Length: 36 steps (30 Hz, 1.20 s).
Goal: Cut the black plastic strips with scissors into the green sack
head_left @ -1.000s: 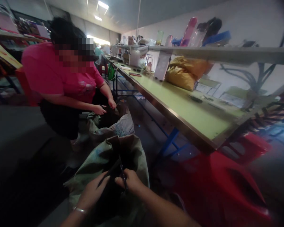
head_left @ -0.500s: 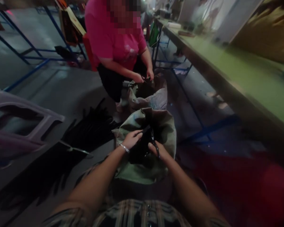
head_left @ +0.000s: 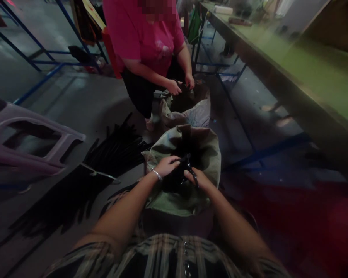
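Observation:
Over the mouth of a pale green woven sack [head_left: 171, 206], my left hand [head_left: 167, 166] pinches a dark strip [head_left: 185, 157] between thumb and fingers. My right hand [head_left: 199, 178] is closed around the black handles of a pair of scissors [head_left: 195, 177], whose blades point up toward the strip. The blades are dark and partly lost against the sack's inside, so whether they touch the strip is hard to tell. Dark material fills the shadowed inside of the sack. To the left, a bundle of long black strips [head_left: 72, 193] lies on the floor, tied with a light cord [head_left: 100, 174].
Across from me a person in a pink shirt [head_left: 150, 46] works with both hands above a second sack [head_left: 191, 116]. A pinkish plastic stool [head_left: 46, 154] stands at left. A long green-topped table [head_left: 307, 81] on blue legs runs along the right.
The view has shifted slightly, so the surroundings sit a little to the right. The strip in my left hand lies flatter, and the scissors' blades show less. The co-worker's hands have moved a little apart.

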### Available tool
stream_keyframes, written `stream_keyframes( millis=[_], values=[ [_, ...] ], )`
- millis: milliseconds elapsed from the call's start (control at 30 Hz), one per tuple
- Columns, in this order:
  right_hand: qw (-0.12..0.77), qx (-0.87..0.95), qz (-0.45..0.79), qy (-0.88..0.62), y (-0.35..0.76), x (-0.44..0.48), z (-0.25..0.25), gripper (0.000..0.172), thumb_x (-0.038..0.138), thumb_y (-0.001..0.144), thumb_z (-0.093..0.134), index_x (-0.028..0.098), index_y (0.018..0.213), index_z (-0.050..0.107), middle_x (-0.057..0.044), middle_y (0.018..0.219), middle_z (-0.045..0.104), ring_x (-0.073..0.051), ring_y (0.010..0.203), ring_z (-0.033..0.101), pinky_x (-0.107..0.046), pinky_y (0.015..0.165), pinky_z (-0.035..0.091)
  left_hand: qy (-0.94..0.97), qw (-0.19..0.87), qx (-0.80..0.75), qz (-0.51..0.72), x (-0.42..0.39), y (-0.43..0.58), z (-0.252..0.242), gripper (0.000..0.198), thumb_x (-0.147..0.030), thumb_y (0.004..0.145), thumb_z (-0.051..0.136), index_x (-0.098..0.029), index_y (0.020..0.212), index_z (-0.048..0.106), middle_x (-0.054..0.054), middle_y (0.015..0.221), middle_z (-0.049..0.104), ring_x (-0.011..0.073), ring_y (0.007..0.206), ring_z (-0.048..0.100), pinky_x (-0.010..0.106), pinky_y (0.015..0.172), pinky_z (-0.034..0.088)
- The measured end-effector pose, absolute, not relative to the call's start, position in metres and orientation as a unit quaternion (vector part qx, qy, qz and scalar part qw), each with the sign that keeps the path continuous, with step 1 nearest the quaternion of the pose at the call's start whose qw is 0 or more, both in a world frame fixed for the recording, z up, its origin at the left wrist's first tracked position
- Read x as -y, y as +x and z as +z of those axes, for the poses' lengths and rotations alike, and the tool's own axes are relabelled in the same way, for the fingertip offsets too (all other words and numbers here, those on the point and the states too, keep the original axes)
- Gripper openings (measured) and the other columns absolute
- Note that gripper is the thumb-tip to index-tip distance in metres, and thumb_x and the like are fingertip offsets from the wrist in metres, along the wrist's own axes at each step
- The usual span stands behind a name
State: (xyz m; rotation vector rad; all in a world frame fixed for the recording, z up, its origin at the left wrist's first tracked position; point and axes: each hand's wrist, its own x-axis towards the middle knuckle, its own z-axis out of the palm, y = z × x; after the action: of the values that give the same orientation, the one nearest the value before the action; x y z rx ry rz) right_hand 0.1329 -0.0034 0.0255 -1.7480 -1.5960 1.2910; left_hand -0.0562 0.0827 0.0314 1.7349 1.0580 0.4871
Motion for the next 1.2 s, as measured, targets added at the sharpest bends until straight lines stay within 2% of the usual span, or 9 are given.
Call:
stream_keyframes(
  millis=[200, 333, 533, 800, 967, 1200],
  values=[
    [0.174, 0.585, 0.424, -0.669, 0.128, 0.002, 0.02, 0.043, 0.056, 0.077, 0.048, 0.014, 0.078, 0.059, -0.004, 0.073, 0.06, -0.013, 0.066, 0.053, -0.022, 0.058, 0.037, 0.748, 0.463, -0.445, 0.167, -0.088, -0.063, 0.026, 0.034, -0.032, 0.078, 0.049, -0.017, 0.103, 0.066, 0.003, 0.094, 0.068, 0.0155, 0.084, 0.059, 0.024, 0.076, 0.044],
    [0.165, 0.579, 0.416, -0.681, 0.119, 0.002, 0.017, 0.038, 0.047, 0.081, 0.043, 0.015, 0.068, 0.057, -0.003, 0.064, 0.059, -0.011, 0.057, 0.05, -0.021, 0.055, 0.035, 0.752, 0.454, -0.451, 0.157, -0.09, -0.066, 0.022, 0.035, -0.032, 0.078, 0.048, -0.016, 0.104, 0.066, 0.003, 0.093, 0.068, 0.0152, 0.081, 0.059, 0.024, 0.075, 0.044],
    [0.181, 0.594, 0.384, -0.683, 0.105, 0.008, 0.01, 0.034, 0.04, 0.081, 0.042, 0.014, 0.064, 0.055, -0.003, 0.062, 0.058, -0.011, 0.058, 0.05, -0.02, 0.054, 0.033, 0.753, 0.454, -0.455, 0.144, -0.09, -0.069, 0.024, 0.035, -0.034, 0.079, 0.047, -0.016, 0.102, 0.066, 0.003, 0.09, 0.068, 0.0147, 0.079, 0.058, 0.023, 0.072, 0.044],
    [0.215, 0.554, 0.407, -0.694, 0.095, 0.016, -0.012, 0.036, 0.043, 0.079, 0.04, 0.015, 0.057, 0.049, 0.0, 0.054, 0.05, -0.009, 0.052, 0.044, -0.019, 0.05, 0.03, 0.774, 0.422, -0.464, 0.093, -0.093, -0.071, 0.01, 0.035, -0.036, 0.078, 0.046, -0.019, 0.1, 0.067, 0.003, 0.091, 0.068, 0.0152, 0.081, 0.059, 0.023, 0.072, 0.043],
    [0.238, 0.525, 0.429, -0.695, 0.091, 0.021, -0.022, 0.037, 0.046, 0.077, 0.041, 0.015, 0.056, 0.047, 0.0, 0.052, 0.046, -0.008, 0.05, 0.039, -0.019, 0.047, 0.029, 0.785, 0.399, -0.47, 0.049, -0.093, -0.07, 0.01, 0.036, -0.039, 0.08, 0.043, -0.019, 0.095, 0.069, 0.003, 0.084, 0.068, 0.0146, 0.075, 0.058, 0.022, 0.066, 0.041],
    [0.231, 0.485, 0.46, -0.707, 0.09, 0.02, -0.022, 0.037, 0.046, 0.076, 0.043, 0.015, 0.059, 0.052, 0.0, 0.052, 0.049, -0.008, 0.046, 0.041, -0.019, 0.044, 0.029, 0.778, 0.408, -0.474, 0.059, -0.093, -0.071, 0.01, 0.036, -0.039, 0.08, 0.043, -0.019, 0.094, 0.069, 0.003, 0.083, 0.068, 0.0142, 0.074, 0.058, 0.022, 0.065, 0.041]
  ],
)
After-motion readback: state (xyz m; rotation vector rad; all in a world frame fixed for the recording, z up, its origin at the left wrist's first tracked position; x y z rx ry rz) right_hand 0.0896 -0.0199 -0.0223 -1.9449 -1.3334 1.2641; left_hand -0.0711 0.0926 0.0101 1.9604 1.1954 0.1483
